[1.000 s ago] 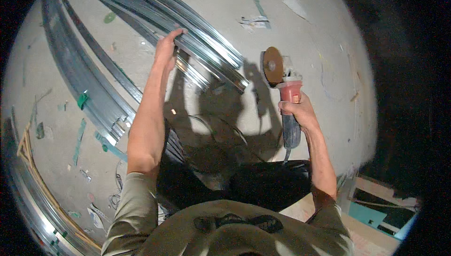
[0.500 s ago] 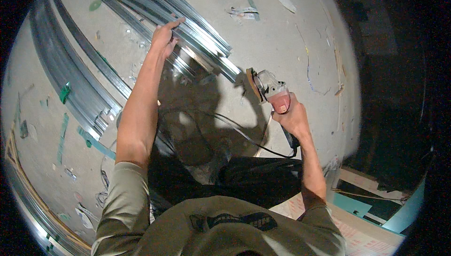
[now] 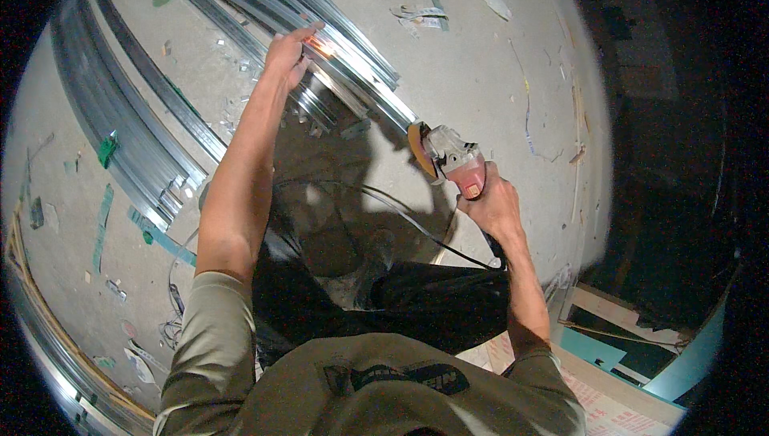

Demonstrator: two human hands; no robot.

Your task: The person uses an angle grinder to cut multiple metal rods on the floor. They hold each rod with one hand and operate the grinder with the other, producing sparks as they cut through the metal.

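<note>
My left hand [image 3: 287,58] grips a long shiny metal channel [image 3: 386,102] near its end, thumb and fingers around its edges. That channel slants from the upper left down toward the middle. In my right hand [image 3: 494,208] is an angle grinder [image 3: 460,162], red and grey, held by its body. Its brown disc [image 3: 420,149] meets the channel's free end, or is very close to it. An orange glow [image 3: 322,46] shows on the metal beside my left fingers. A black cord [image 3: 416,230] runs from the grinder's rear toward my legs.
More metal channels [image 3: 120,116] lie in bundles at the left, and others [image 3: 360,44] lie beside the held one. Metal scraps, green strips [image 3: 102,228] and torn paper [image 3: 420,13] litter the concrete floor. Printed boards and turquoise sheets [image 3: 593,346] sit at the lower right.
My right hand has brought the grinder slightly left, so its disc is now at the channel's end. The orange glow has appeared by my left hand, which keeps its grip.
</note>
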